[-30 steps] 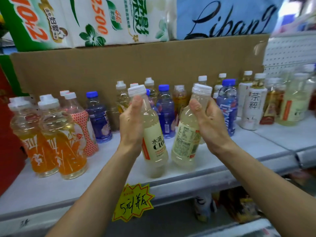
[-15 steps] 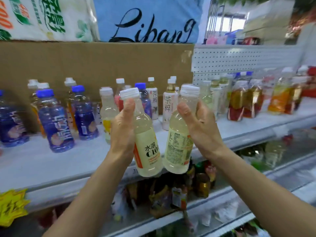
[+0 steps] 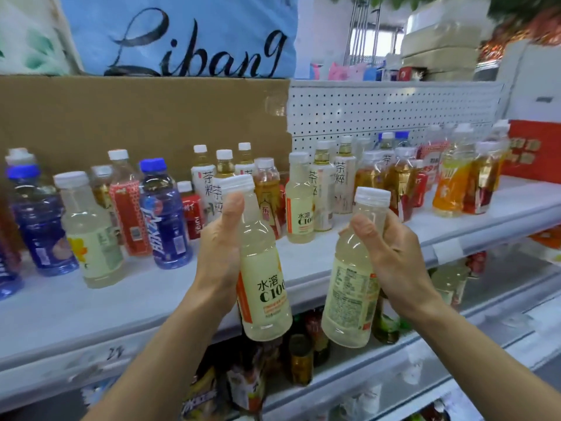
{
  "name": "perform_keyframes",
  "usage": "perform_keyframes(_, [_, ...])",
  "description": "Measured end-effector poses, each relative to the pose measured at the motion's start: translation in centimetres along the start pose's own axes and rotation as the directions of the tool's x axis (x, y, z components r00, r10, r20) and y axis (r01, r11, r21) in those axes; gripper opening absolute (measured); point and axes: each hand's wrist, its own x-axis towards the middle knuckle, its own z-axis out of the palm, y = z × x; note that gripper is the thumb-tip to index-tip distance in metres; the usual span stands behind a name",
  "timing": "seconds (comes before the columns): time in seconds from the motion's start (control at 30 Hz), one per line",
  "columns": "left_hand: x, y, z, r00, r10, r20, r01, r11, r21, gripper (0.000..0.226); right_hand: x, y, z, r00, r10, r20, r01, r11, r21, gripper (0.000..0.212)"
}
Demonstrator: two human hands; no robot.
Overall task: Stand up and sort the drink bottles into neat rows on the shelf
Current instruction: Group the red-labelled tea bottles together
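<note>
My left hand [image 3: 220, 247] grips a pale yellow C100 bottle [image 3: 264, 287] with a white cap, held in the air in front of the white shelf [image 3: 136, 302]. My right hand [image 3: 391, 256] grips a second pale yellow bottle [image 3: 349, 296], its back label toward me, also off the shelf. Two matching pale bottles stand on the shelf, one at the left [image 3: 91, 235] and one in the middle [image 3: 299, 202]. Blue bottles [image 3: 164, 214], white tea bottles [image 3: 323, 189] and orange drinks [image 3: 449, 183] stand mixed along the shelf.
Brown cardboard [image 3: 136, 117] and a white pegboard [image 3: 379, 107] back the shelf. A red box [image 3: 534, 150] sits at the far right. Packs of tissue paper [image 3: 182, 34] lie on top. A lower shelf [image 3: 394, 354] holds jars and more bottles.
The view has swung to the right along the shelf. Both hands have carried their pale bottles rightward with it, off the shelf, and the two bottles are now further apart.
</note>
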Motion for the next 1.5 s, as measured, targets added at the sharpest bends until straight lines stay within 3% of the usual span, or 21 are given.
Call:
perform_keyframes(0.17, [3.5, -2.0, 3.8, 0.999, -0.028, -0.032, 0.028, 0.999, -0.027, 0.051, 3.6, 2.2, -3.0, 0.999, -0.025, -0.02, 0.025, 0.999, -0.032, 0.034])
perform_keyframes(0.27, [5.6, -2.9, 6.2, 0.99, -0.124, -0.062, 0.118, 0.988, -0.095, 0.052, 6.6, 2.8, -4.6, 1.0, -0.017, 0.012, 0.017, 0.999, -0.042, 0.033])
perform_keyframes(0.4, [8.1, -4.0, 8.8, 0.983, -0.182, -0.011, 0.178, 0.973, -0.149, 0.059, 10.4, 3.5, -6.2, 0.998, -0.039, 0.042, 0.041, 0.998, -0.042, 0.04])
perform_keyframes(0.67, [12.0, -6.3, 13.4, 0.997, -0.074, -0.018, 0.072, 0.992, -0.105, 0.05, 14.4, 5.3, -9.3, 0.996, -0.031, 0.086, 0.022, 0.994, 0.105, 0.039])
perform_keyframes(0.77, [12.5, -6.9, 15.1, 0.999, -0.023, -0.031, 0.02, 0.997, -0.074, 0.055, 15.5, 5.7, -11.5, 0.997, -0.07, 0.036, 0.069, 0.997, 0.044, 0.043])
perform_keyframes(0.87, [12.7, -7.2, 16.8, 1.0, 0.018, -0.021, -0.018, 0.999, -0.034, 0.044, 16.9, 6.1, -14.3, 0.99, -0.14, -0.029, 0.139, 0.989, -0.058, 0.044])
perform_keyframes(1.0, [13.1, -8.0, 19.6, 0.992, 0.118, -0.046, -0.116, 0.993, 0.037, 0.044, 18.6, 6.8, -17.9, 0.973, -0.22, -0.069, 0.209, 0.968, -0.14, 0.02])
perform_keyframes(1.13, [13.2, -9.2, 22.7, 0.98, 0.185, -0.074, -0.175, 0.977, 0.123, 0.044, 20.1, 8.8, -20.7, 0.974, -0.222, -0.047, 0.208, 0.957, -0.199, 0.034])
perform_keyframes(1.27, [13.0, -10.8, 25.8, 0.962, 0.243, -0.128, -0.22, 0.96, 0.172, 0.058, 21.8, 10.9, -22.6, 0.982, -0.187, -0.015, 0.18, 0.96, -0.217, 0.035])
perform_keyframes(1.5, [13.4, -12.6, 30.1, 0.968, 0.225, -0.108, -0.193, 0.95, 0.247, 0.037, 24.1, 13.6, -24.0, 0.988, -0.153, 0.018, 0.153, 0.954, -0.259, 0.051])
